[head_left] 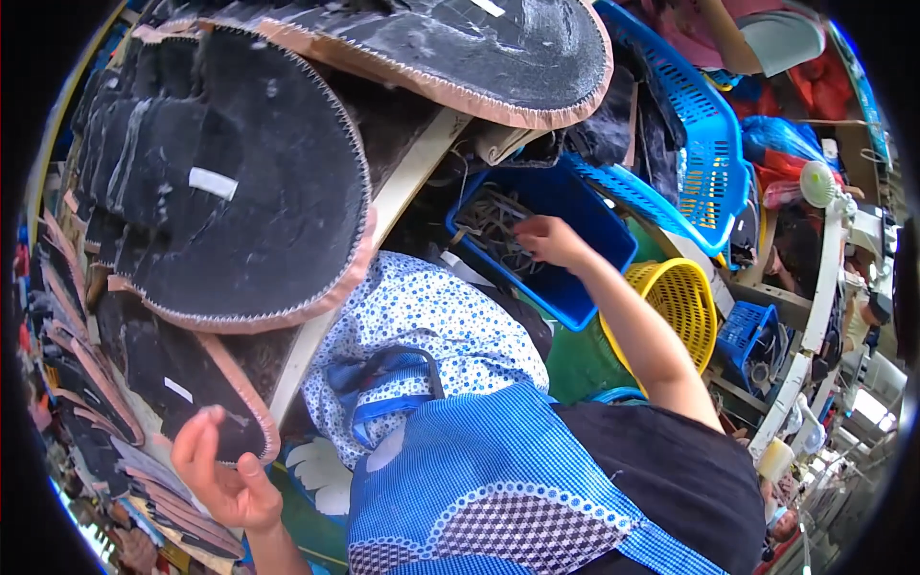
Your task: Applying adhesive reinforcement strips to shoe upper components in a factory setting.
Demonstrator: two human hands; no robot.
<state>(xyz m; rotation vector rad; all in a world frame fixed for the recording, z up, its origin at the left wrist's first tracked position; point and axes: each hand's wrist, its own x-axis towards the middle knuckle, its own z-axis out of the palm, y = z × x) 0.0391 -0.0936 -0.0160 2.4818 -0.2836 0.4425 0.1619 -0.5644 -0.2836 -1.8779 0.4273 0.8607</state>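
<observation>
My right hand point(550, 240) is over a dark blue bin point(613, 228) that holds a tangle of thin greyish strips point(494, 216). Its fingers are bent together at the edge of the tangle; whether a strip is between them is too small to tell. At the lower left my left hand point(228, 479) is raised with thumb and fingers apart, holding nothing. Just beyond it lies a black piece with a pink edge point(182, 383). A stack of black rounded pieces point(240, 172), with pink borders and zigzag stitching, spreads above it; the top one bears a small white label point(213, 183).
Another black stitched stack point(460, 57) lies at the far middle. Right of the bin stand a yellow basket point(704, 287) and a large blue basket point(714, 182). More pink-edged pieces point(182, 508) pile at the left. Another person's arm point(725, 38) shows at top right.
</observation>
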